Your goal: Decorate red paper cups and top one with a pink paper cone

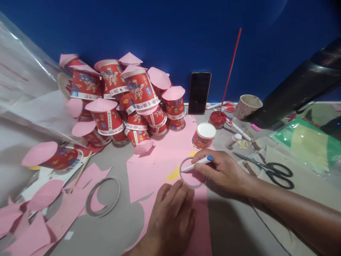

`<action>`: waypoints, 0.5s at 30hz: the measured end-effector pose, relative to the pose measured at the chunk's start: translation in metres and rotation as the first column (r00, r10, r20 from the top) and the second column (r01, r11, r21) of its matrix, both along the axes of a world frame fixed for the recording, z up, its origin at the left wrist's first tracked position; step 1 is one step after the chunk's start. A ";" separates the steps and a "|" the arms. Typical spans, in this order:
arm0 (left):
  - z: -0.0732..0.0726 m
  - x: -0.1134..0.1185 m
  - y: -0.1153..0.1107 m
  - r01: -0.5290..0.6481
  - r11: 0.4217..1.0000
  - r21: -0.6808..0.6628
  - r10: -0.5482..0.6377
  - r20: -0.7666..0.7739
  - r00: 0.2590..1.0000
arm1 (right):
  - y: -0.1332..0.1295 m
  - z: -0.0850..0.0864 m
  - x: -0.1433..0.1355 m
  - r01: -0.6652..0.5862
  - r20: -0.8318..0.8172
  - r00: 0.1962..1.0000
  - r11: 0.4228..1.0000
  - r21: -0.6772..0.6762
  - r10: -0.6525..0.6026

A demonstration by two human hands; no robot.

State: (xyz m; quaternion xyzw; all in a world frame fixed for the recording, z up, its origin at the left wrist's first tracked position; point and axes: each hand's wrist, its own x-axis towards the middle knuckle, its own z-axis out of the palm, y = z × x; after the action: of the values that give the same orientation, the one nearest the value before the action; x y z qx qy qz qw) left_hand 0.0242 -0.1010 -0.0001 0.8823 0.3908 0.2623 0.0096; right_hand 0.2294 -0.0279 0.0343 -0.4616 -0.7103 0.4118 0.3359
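Observation:
In my right hand [222,170] is a white marker [195,164] with a blue end, its tip at the inside edge of a grey ring [180,170]. The ring lies flat on a pink paper sheet [144,174]. My left hand [173,213] rests on the sheet, palm down with its fingers laid out, their tips near the ring's lower left edge. A yellow piece [174,174] shows beside the ring. Just beyond my right hand stands a red paper cup [203,138] with a white top.
Stacked red cups [140,89] with pink paper cones fill the back left. A second ring [89,204] lies near pink scraps [64,209]. Black-handled scissors [278,174] are at right. A phone [199,93] leans on the blue wall, near a red pot [217,120] holding a stick.

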 end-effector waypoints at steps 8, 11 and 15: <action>-0.002 0.000 0.000 -0.001 1.000 0.007 0.001 0.016 1.000 | 0.004 -0.003 0.000 0.006 0.018 1.000 0.996 0.085 -0.007; -0.003 -0.001 0.000 0.004 1.000 0.016 -0.005 0.034 0.999 | 0.005 -0.004 0.002 0.003 0.039 0.999 0.992 0.123 -0.008; -0.002 -0.002 -0.001 0.009 1.000 0.020 -0.010 0.021 1.000 | 0.005 -0.009 0.008 -0.026 0.106 0.994 0.977 0.214 0.003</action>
State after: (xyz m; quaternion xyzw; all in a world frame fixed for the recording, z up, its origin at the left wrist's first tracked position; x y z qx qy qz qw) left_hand 0.0220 -0.1016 -0.0025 0.8813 0.3839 0.2754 0.0063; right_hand 0.2376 -0.0228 0.0257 -0.4386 -0.7706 0.3101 0.3429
